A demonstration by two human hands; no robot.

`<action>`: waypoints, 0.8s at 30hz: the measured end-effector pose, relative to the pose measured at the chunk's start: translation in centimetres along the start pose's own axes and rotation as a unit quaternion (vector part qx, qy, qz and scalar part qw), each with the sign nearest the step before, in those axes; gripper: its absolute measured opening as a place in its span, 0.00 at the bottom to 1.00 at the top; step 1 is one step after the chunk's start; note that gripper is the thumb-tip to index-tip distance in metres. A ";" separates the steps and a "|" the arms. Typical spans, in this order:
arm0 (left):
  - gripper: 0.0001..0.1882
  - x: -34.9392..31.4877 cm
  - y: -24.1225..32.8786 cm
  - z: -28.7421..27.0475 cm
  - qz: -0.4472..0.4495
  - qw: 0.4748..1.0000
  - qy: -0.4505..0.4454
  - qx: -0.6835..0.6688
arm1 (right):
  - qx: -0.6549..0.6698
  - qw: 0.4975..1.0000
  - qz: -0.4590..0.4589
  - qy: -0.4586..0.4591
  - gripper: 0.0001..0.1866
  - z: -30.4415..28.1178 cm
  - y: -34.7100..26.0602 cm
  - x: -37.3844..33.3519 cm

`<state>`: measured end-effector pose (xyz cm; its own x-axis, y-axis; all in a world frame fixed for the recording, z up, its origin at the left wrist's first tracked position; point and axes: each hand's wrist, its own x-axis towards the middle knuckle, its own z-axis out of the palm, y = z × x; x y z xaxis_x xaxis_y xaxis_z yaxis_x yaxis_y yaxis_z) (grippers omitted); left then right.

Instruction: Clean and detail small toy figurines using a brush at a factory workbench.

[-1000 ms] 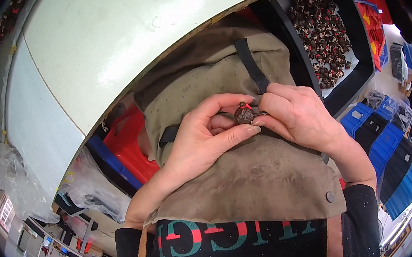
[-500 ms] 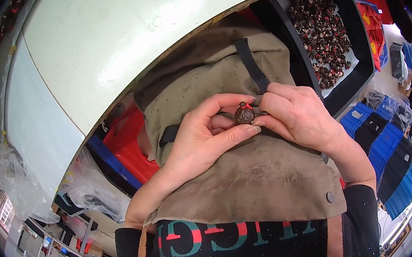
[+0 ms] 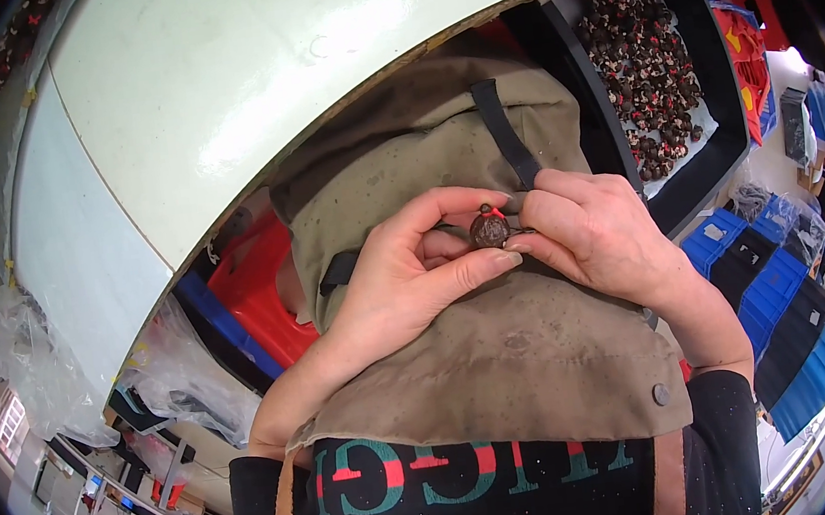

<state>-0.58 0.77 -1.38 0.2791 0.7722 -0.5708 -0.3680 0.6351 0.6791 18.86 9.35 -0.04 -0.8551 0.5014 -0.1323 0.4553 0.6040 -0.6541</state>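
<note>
A small round dark-brown ornament [image 3: 489,230] with a little knob and a red bit on top is pinched between the thumb and fingers of my left hand [image 3: 403,258]. Against its right side, my right hand [image 3: 595,228] closes its thumb and fingers on a thin, dark, pointed tool whose tip meets the ornament. Most of that tool is hidden in my right fist. Both hands are over the brown apron [image 3: 466,383] across my lap, which has a dark strap [image 3: 503,132].
A white tabletop [image 3: 244,84] curves across the far side. At the right, a black tray [image 3: 715,75] holds many similar brown and red pieces [image 3: 644,72]. Blue and black crates [image 3: 772,280] stand farther right. A red stool [image 3: 261,299] and plastic bags [image 3: 37,367] are at the left.
</note>
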 end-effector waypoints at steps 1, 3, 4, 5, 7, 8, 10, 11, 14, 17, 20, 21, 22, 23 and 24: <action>0.23 0.0 0.0 0.0 -0.001 1.000 0.000 0.002 | 0.008 1.000 0.003 0.005 0.10 0.0 0.0 0.0; 0.23 -0.1 0.1 0.1 -0.001 1.000 0.001 0.009 | 0.011 1.000 0.006 0.005 0.10 0.0 -0.1 0.0; 0.23 -0.1 0.1 0.1 0.000 1.000 0.003 0.015 | 0.015 1.000 0.009 0.005 0.10 -0.1 -0.1 0.0; 0.23 -0.1 0.1 0.1 0.001 1.000 0.003 0.015 | 0.014 1.000 0.008 0.005 0.10 -0.1 -0.1 0.0; 0.23 -0.1 0.2 0.1 0.002 1.000 0.007 0.015 | 0.009 1.000 0.001 -0.001 0.10 0.0 0.0 0.0; 0.23 -0.1 0.1 0.1 0.003 1.000 0.007 0.015 | 0.009 1.000 0.000 -0.001 0.10 -0.1 0.0 0.0; 0.21 -0.1 0.0 0.2 0.033 0.999 0.010 0.010 | 0.020 1.000 -0.008 0.005 0.10 -0.1 0.0 0.0; 0.21 -0.1 0.0 0.2 0.034 0.999 0.010 0.010 | 0.019 1.000 -0.008 0.005 0.10 0.0 0.1 0.0; 0.21 0.0 -0.1 0.2 0.042 0.999 0.009 0.020 | 0.063 0.998 -0.002 0.019 0.10 0.4 0.2 0.0; 0.21 -0.1 -0.2 0.2 0.037 0.999 0.009 0.027 | 0.075 0.997 0.032 0.013 0.12 0.6 0.0 -0.1; 0.21 -0.1 -0.2 0.1 0.048 0.998 0.011 0.034 | 0.083 0.996 0.012 0.030 0.10 0.7 0.1 -0.1; 0.21 -0.1 -0.2 0.0 0.042 0.999 0.008 0.030 | 0.069 0.997 0.005 0.024 0.10 0.6 0.2 -0.1; 0.21 -0.1 -0.2 0.0 0.036 0.999 0.005 0.027 | 0.056 0.998 -0.002 0.018 0.10 0.6 0.3 -0.1; 0.21 -0.1 -0.1 0.0 0.035 0.999 0.006 0.027 | 0.057 0.998 -0.002 0.018 0.10 0.6 0.3 -0.1; 0.21 -0.1 -0.1 0.0 0.035 0.999 0.008 0.029 | 0.056 0.998 -0.003 0.018 0.10 0.6 0.3 -0.1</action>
<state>-0.54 0.64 -1.36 0.2406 0.8143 -0.5282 -0.3347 0.5804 0.7423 18.95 9.12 -0.72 -0.8477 0.5204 -0.1028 0.4174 0.5349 -0.7346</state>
